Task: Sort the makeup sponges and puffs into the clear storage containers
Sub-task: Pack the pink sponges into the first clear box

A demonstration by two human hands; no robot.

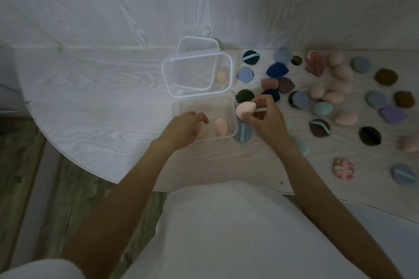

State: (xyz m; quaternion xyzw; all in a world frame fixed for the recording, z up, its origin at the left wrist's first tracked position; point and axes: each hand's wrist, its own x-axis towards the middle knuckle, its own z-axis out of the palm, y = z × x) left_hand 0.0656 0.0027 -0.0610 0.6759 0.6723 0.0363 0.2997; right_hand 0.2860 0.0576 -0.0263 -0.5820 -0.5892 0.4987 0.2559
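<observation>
Between the hands, a pink sponge [245, 108] is being pinched by the right hand [266, 120] beside the near container [233, 118], where the left hand's [184, 128] fingers are being curled around another sponge [201, 129]; a slack pinch risks it being dropped outside.

A white table with a pale wood-grain surface [95, 106] fills the middle of the view; its near left edge curves round in an arc. Behind it, on the far side, rises a white wall of wood-grain panelling [158, 2], meeting the tabletop along a straight line. Below the curved edge at the near left lies a floor of grey-brown wooden planks [25, 165]. The light is dim and cool, without strong shadows
</observation>
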